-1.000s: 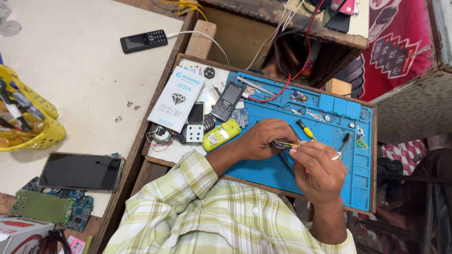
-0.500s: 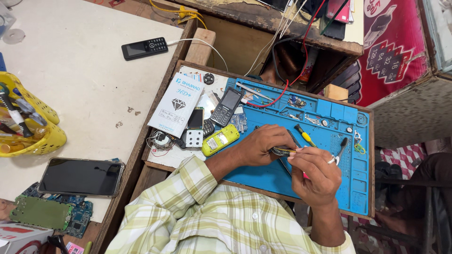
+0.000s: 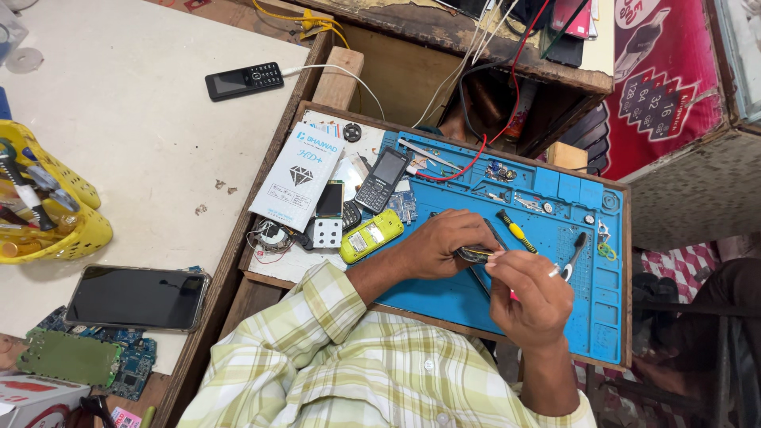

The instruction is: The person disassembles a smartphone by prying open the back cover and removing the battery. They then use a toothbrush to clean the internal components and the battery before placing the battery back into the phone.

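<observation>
1. A small dark phone part (image 3: pixel 474 254) sits over the blue repair mat (image 3: pixel 444 297), pinched in the left hand (image 3: pixel 444 246), whose fingers curl narrowly around it.
2. The right hand (image 3: pixel 527 297) is just beside the left hand, closed on a thin tool (image 3: pixel 501 254) whose tip touches the part; what kind of tool it is cannot be told.
3. Just beyond the right hand lie a yellow-handled screwdriver (image 3: pixel 517 231) and black-handled pliers (image 3: pixel 574 255), both on the mat.
4. Just outside the left hand lies a yellow-green keypad phone (image 3: pixel 371 236); beyond it, a dark keypad phone (image 3: pixel 382 181).
5. Further out from the left hand rest a white die-like cube (image 3: pixel 326 233) and a white box (image 3: pixel 300 174).
6. Well apart on the left, on the pale tabletop (image 3: pixel 143 135), lie a black smartphone (image 3: pixel 136 298), a green circuit board (image 3: pixel 67 358) and a yellow basket (image 3: pixel 59 230).
</observation>
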